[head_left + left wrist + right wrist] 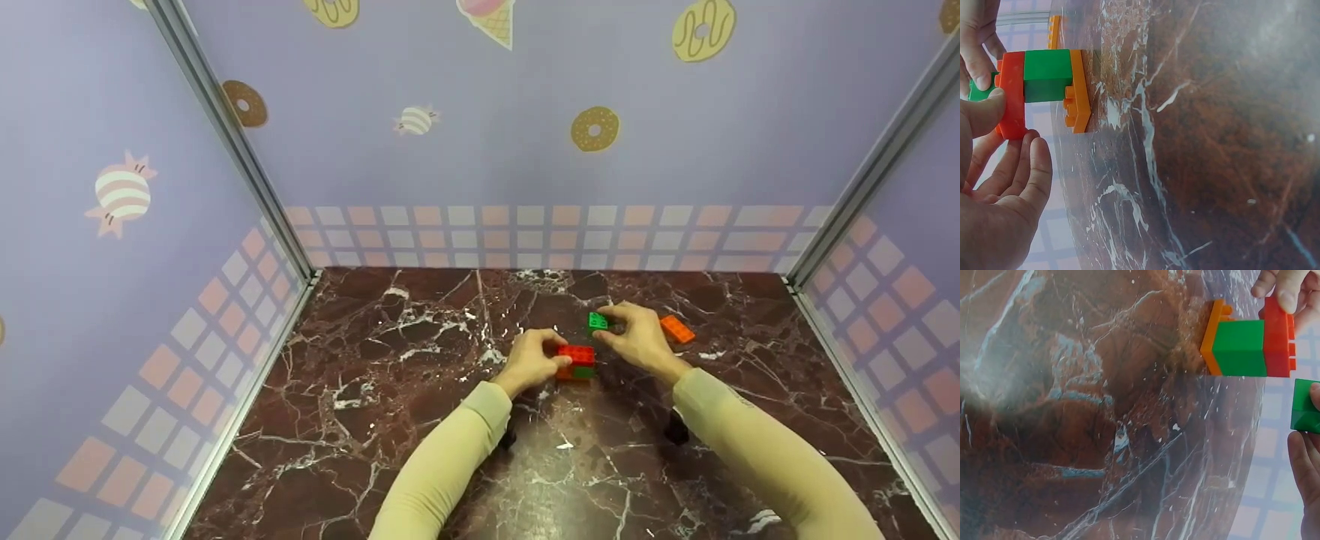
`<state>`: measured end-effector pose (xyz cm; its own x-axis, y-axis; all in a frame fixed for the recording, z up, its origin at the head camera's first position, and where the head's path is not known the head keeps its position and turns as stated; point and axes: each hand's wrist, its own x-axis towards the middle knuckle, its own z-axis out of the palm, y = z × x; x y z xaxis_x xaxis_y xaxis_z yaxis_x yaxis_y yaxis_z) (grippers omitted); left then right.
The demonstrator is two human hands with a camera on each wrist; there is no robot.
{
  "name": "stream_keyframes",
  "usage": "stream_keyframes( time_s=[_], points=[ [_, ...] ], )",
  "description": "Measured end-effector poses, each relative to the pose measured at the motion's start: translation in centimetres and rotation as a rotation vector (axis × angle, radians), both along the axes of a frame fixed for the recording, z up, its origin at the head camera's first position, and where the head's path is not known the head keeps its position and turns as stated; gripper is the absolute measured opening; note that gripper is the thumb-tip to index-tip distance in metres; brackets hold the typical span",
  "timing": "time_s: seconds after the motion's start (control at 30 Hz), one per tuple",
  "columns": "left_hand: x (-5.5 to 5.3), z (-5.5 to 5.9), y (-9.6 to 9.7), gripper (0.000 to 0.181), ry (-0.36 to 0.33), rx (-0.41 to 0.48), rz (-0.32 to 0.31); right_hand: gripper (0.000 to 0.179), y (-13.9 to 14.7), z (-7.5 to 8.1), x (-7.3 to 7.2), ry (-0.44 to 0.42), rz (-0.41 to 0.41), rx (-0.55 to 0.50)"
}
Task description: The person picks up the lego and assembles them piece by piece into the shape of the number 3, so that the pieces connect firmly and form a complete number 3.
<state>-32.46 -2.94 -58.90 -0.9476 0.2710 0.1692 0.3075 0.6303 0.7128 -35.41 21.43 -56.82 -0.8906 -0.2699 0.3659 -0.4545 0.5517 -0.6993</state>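
Note:
A small stack stands on the table: an orange plate [1212,340] at the bottom, a green block [1048,75] on part of it, and a red brick [577,354] on top. My left hand [531,360] holds the red brick, thumb on one side and fingers at its end. To the right and slightly farther back, my right hand [639,337] pinches a separate green brick [598,321] between thumb and fingers. In the right wrist view this green brick [1304,405] is apart from the stack; only part of it shows there.
Another orange studded piece [678,328] lies on the table just right of my right hand. The dark red marbled tabletop [420,435] is bounded by patterned walls at the back [510,165], left and right, with metal posts at the corners.

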Motion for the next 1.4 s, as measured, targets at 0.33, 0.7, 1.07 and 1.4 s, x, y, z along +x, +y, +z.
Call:
stream_keyframes(
  time_s=[0.33, 0.7, 1.07, 1.4],
  points=[
    [-0.1, -0.3, 0.0, 0.022, 0.02, -0.007, 0.008, 0.041, -0.8, 0.7, 0.7, 0.06, 0.005, 0.049],
    [0.1, -0.1, 0.1, 0.021, 0.012, 0.01, 0.005, 0.04, -1.3, 0.6, 1.4, 0.129, 0.07, 0.021],
    [0.1, -0.1, -0.1, 0.021, -0.002, 0.026, 0.002, 0.037, -1.0, 0.3, 2.1, 0.117, 0.088, 0.019],
    [-0.1, 0.0, -0.1, 0.021, -0.003, 0.039, -0.012, 0.038, -0.9, -0.1, 2.4, 0.101, 0.122, 0.014]
  ],
)
